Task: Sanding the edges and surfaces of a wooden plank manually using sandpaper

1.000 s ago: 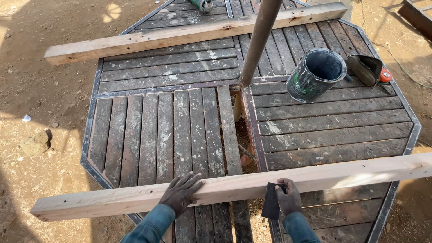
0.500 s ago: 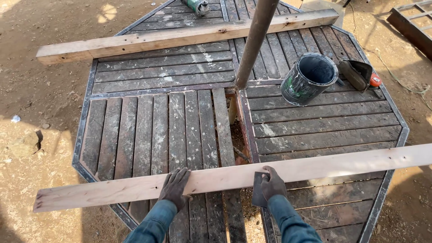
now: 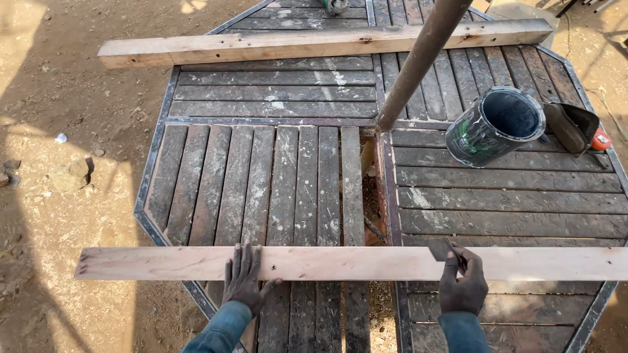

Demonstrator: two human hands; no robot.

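- Two pale boards were visible: the near board [image 3: 353, 263] lay flat across the lower part of the frame, and the far board [image 3: 327, 43] lay across the top.
- Both boards rested on one dark slatted wooden platform [image 3: 275, 189] with a metal frame, filling the centre.
- The left hand [image 3: 245, 278], at lower centre, lay open and flat, palm down on the near board.
- The right hand [image 3: 463, 282], at lower right, was closed around a small dark flat piece [image 3: 439, 249] held against the near board.
- One paint can [image 3: 495, 127] lay tilted at upper right, beside one dark trowel [image 3: 572, 125].
- One metal pole [image 3: 422, 60] rose from the platform centre.
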